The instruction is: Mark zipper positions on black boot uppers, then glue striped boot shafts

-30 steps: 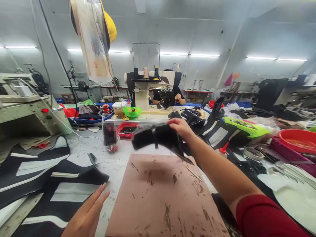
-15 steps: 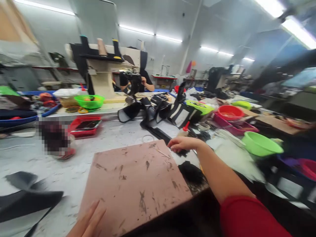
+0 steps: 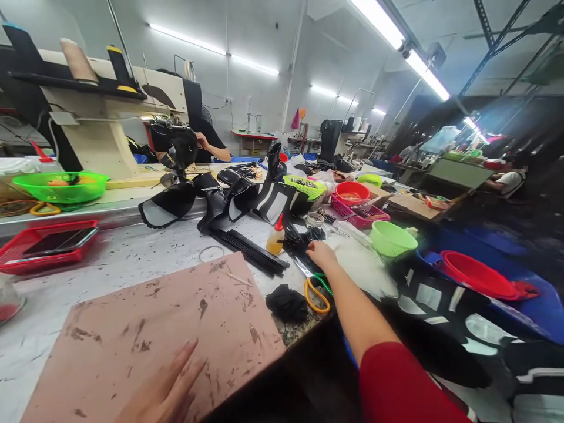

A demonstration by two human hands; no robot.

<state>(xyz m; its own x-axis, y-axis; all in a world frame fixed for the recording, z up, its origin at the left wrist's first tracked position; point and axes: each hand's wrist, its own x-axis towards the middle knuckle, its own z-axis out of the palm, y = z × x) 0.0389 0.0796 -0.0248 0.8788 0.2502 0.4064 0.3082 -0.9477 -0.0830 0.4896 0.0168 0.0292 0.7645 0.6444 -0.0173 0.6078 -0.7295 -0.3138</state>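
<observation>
Sitting right of the frame's centre beside black strips (image 3: 299,235) and scissors (image 3: 308,274), the right hand (image 3: 321,257), its grip impossible to tell, could topple the squeeze bottle (image 3: 275,241) by nudging those strips; the left hand (image 3: 170,385), lower left, is loosely spread.

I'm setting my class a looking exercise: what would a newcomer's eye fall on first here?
Probably the dark-marked pink board in the foreground, with the left hand over it. Next might come the orange-handled scissors to the board's right, near the right hand. Bright plastic also stands out: a green bowl at the left and a large red basin at the right.
</observation>
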